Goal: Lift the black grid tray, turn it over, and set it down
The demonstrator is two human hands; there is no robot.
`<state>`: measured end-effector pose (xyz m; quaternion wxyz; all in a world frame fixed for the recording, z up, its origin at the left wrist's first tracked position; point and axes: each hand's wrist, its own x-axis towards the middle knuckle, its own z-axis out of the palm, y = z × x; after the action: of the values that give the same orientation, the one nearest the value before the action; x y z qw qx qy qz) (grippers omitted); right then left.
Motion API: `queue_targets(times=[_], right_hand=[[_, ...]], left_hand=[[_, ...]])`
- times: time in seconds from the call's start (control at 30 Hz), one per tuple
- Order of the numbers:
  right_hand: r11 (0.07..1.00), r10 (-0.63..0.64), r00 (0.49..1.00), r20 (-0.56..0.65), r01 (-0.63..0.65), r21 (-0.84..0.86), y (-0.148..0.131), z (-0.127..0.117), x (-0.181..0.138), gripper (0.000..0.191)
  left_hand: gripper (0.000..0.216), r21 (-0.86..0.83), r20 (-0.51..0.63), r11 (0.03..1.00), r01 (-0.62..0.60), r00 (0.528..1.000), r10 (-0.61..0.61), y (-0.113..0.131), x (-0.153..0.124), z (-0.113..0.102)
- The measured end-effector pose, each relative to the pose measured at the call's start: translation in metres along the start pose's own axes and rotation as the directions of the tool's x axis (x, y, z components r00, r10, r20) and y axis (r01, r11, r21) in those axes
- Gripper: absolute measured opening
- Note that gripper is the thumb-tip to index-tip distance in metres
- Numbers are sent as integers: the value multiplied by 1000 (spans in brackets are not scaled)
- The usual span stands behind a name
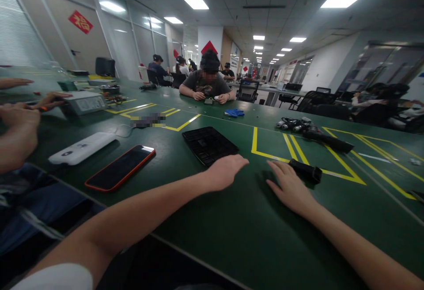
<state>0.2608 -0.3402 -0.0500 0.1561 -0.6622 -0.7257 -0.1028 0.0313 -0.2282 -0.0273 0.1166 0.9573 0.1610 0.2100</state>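
My left hand [225,171] rests palm down on the green table [232,228], fingers stretched out, just in front of a black plastic tray [209,145]. It holds nothing. My right hand [289,186] lies flat on the table too, fingers extended, its fingertips beside a small black cylindrical part [305,171]. Whether it touches the part is unclear.
A phone with a red case [119,167] and a white power bank [81,148] lie at the left. Another person's hands [20,122] work at the far left. Black tools [311,130] and blue gloves [234,112] lie farther back. A person sits across the table [208,82].
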Motion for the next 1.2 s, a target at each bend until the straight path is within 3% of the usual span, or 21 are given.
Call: queue_targets(times=[0.07,0.17,0.27,0.37,0.43,0.5,0.6,0.67,0.77,0.83,0.9,0.97,1.07,1.2], right_hand=[[997,-34,994,103,27,66,-12,2,0,44],[992,-28,989,147,10,123,-12,3,1,42],[988,-12,999,35,7,154,-12,1,-1,44],[979,-84,986,-141,108,175,-33,-8,-10,45],[947,-218,960,-176,252,201,-57,-18,-21,45],[878,-396,909,-127,415,238,-79,-29,-32,45],[823,-472,881,-22,449,347,-97,-37,-39,42],[821,-467,883,41,416,392,-98,-38,-35,41],[815,-410,907,97,316,486,-94,-38,-26,39],[796,-341,924,174,185,576,-92,-41,-20,36],[756,-292,913,286,37,653,-91,-44,-15,34],[681,-281,883,375,-92,727,-91,-48,-11,34],[502,-292,855,429,-244,830,-93,-52,-8,35],[287,-257,828,499,-427,857,-89,-53,-4,29]], left_hand=[[45,-18,142,996,-85,986,87,11,0,13],[41,-15,223,998,-62,973,64,13,1,16],[35,43,146,994,-99,985,92,16,-1,11],[38,102,104,953,-286,956,276,34,-8,13],[35,121,142,882,-455,888,438,51,-14,19],[30,132,208,779,-613,785,583,66,-19,25],[28,118,297,652,-749,653,697,79,-21,28],[28,104,320,655,-749,648,691,83,-20,27],[28,98,310,744,-661,731,608,85,-19,25],[32,101,279,775,-624,765,580,85,-20,25],[33,100,242,745,-659,743,624,85,-21,27],[29,104,204,679,-727,684,700,85,-20,28],[27,179,146,584,-792,609,780,88,-18,26],[31,323,92,521,-790,574,814,90,-18,18]])
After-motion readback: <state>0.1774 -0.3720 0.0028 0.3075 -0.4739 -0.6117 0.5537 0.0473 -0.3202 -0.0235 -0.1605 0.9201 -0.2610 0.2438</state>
